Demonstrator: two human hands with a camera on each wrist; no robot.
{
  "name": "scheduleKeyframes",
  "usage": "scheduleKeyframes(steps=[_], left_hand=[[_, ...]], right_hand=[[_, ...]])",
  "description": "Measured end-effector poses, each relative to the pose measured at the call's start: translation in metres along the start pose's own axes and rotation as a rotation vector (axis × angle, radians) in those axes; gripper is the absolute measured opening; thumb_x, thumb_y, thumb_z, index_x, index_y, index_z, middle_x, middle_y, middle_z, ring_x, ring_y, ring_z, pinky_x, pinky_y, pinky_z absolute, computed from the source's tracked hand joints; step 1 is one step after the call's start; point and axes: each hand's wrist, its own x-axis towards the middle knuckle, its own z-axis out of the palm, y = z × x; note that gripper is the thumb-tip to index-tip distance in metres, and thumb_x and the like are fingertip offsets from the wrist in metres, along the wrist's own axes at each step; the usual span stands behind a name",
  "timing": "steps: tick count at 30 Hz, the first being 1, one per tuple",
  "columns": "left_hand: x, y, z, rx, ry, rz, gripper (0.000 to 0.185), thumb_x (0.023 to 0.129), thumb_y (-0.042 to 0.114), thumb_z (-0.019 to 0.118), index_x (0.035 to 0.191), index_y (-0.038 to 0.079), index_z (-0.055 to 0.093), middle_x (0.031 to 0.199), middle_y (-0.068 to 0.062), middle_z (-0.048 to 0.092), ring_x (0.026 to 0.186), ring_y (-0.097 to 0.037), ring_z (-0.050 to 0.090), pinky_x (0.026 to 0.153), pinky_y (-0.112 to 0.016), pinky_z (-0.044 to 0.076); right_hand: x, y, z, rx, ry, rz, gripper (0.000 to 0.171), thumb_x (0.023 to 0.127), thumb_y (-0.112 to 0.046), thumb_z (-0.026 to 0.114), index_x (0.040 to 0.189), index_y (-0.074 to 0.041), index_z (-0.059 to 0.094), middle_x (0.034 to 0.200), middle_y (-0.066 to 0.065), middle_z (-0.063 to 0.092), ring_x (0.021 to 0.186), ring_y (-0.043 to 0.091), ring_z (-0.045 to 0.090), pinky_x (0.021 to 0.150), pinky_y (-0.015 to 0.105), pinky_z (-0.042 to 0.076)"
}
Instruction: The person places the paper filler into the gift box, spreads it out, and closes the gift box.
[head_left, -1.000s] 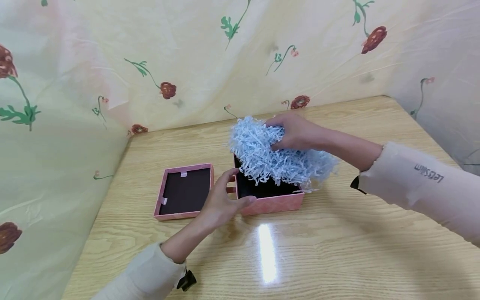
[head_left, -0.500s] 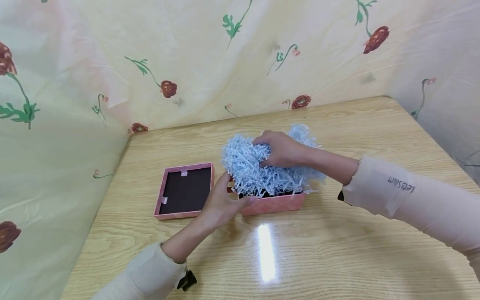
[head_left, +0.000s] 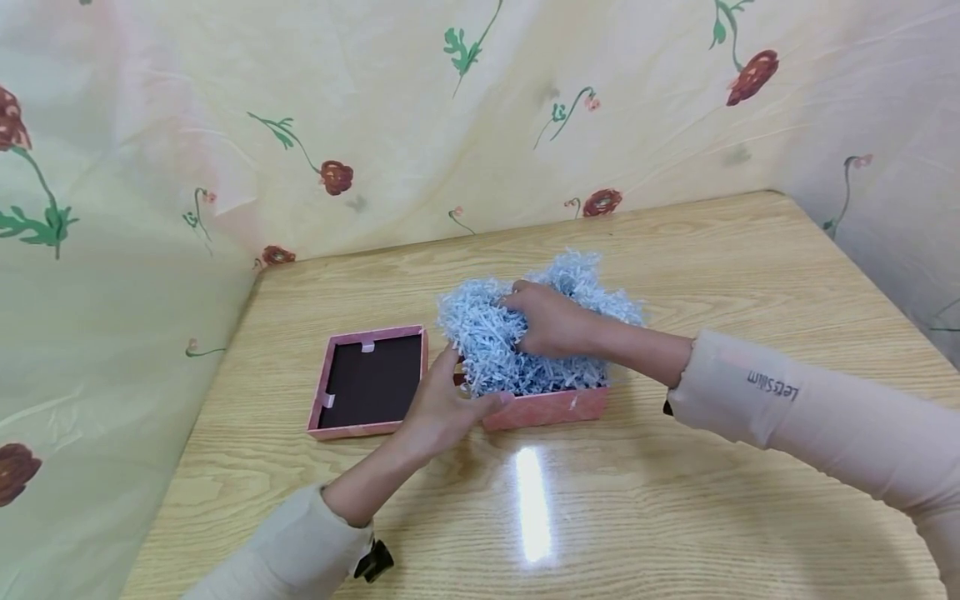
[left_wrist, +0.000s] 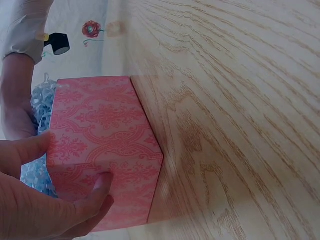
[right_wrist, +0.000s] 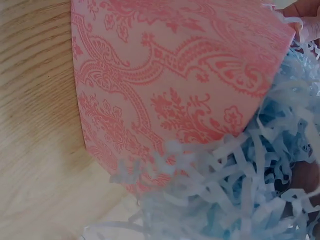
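Shredded blue paper [head_left: 517, 342] sits heaped in the pink box [head_left: 551, 407] mid-table, right hand [head_left: 551, 321] on top with fingers curled into the wad. Left hand [head_left: 442, 408] grips the box's near-left corner, thumb and fingers wrapped around it; lid [head_left: 367, 382] lies upturned just left.

A wooden counter [head_left: 712, 275] fills the frame's lower half; a pink box [head_left: 551, 408] and lid [head_left: 367, 382] sit mid-frame

Head: high, looking forward and down across the counter [head_left: 675, 500].
Left wrist: very close, along the pink box [left_wrist: 105, 145] side.
Right wrist: closer still.
Shared: that box [right_wrist: 165, 75].
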Motion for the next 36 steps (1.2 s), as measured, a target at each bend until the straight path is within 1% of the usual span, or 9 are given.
scheduleKeyframes(steps=[2,4,9,12,16,22,28,32,36], left_hand=[[0.000,0.001,0.000,0.003,-0.001,-0.004,0.078,0.082,0.020,0.079,0.146,0.024,0.035,0.146,0.000,0.041,0.128,-0.029,0.046,0.100,-0.043,0.044],[0.000,0.001,0.000,-0.004,-0.004,-0.007,0.077,0.082,0.020,0.078,0.146,0.023,0.035,0.146,-0.001,0.042,0.128,-0.029,0.046,0.100,-0.043,0.044],[-0.001,0.001,-0.001,-0.005,-0.010,-0.025,0.078,0.082,0.022,0.079,0.146,0.022,0.035,0.144,-0.001,0.043,0.127,-0.026,0.047,0.100,-0.042,0.044],[-0.001,0.000,-0.001,-0.001,-0.013,-0.013,0.080,0.082,0.021,0.079,0.147,0.023,0.033,0.144,0.000,0.043,0.127,-0.023,0.047,0.101,-0.042,0.043],[0.000,-0.001,-0.001,-0.005,-0.015,0.003,0.081,0.081,0.020,0.079,0.147,0.023,0.032,0.143,0.000,0.044,0.127,-0.020,0.046,0.102,-0.041,0.042],[-0.001,0.000,-0.001,0.041,-0.003,-0.046,0.083,0.080,0.026,0.080,0.148,0.024,0.032,0.146,0.002,0.041,0.128,-0.022,0.044,0.100,-0.044,0.043],[-0.003,0.002,-0.001,0.070,0.002,-0.087,0.091,0.080,0.030,0.079,0.152,0.020,0.024,0.152,-0.001,0.033,0.128,-0.025,0.044,0.098,-0.045,0.045],[-0.002,0.001,-0.001,0.063,-0.001,-0.089,0.091,0.080,0.030,0.079,0.152,0.021,0.024,0.151,-0.001,0.034,0.126,-0.026,0.047,0.096,-0.044,0.047],[-0.003,0.001,-0.001,0.062,-0.001,-0.081,0.090,0.081,0.029,0.079,0.152,0.021,0.025,0.151,-0.001,0.035,0.125,-0.027,0.047,0.095,-0.044,0.048]], right_hand=[[-0.002,-0.001,0.000,-0.010,0.009,-0.004,0.073,0.069,0.015,0.060,0.139,-0.001,0.047,0.148,0.028,0.032,0.135,0.044,0.032,0.099,0.050,0.044],[-0.004,-0.002,0.000,-0.037,0.033,-0.031,0.072,0.070,0.014,0.062,0.139,-0.002,0.049,0.146,0.026,0.035,0.134,0.043,0.034,0.099,0.051,0.043],[-0.011,-0.007,0.000,-0.202,0.107,-0.107,0.068,0.077,0.000,0.070,0.141,-0.008,0.049,0.142,0.019,0.041,0.127,0.037,0.040,0.100,0.061,0.038],[-0.015,-0.010,-0.001,-0.285,0.133,-0.143,0.068,0.081,-0.012,0.073,0.143,-0.010,0.046,0.143,0.017,0.040,0.126,0.036,0.039,0.101,0.067,0.031],[-0.021,-0.012,-0.005,-0.321,0.146,-0.162,0.072,0.083,-0.023,0.075,0.146,-0.011,0.042,0.149,0.018,0.034,0.134,0.038,0.032,0.103,0.068,0.025],[-0.034,-0.009,-0.020,-0.367,0.179,-0.175,0.081,0.084,-0.041,0.073,0.150,-0.015,0.035,0.154,0.017,0.028,0.139,0.039,0.025,0.106,0.067,0.017],[-0.044,-0.003,-0.029,-0.411,0.205,-0.124,0.087,0.084,-0.057,0.065,0.153,-0.019,0.028,0.158,0.015,0.020,0.142,0.040,0.019,0.106,0.070,0.007],[-0.046,0.002,-0.028,-0.400,0.182,-0.053,0.088,0.086,-0.061,0.060,0.154,-0.021,0.023,0.160,0.014,0.012,0.143,0.044,0.013,0.102,0.076,0.004],[-0.047,0.005,-0.024,-0.360,0.156,-0.013,0.086,0.088,-0.062,0.056,0.155,-0.022,0.020,0.161,0.014,0.008,0.143,0.046,0.009,0.098,0.080,0.003]])
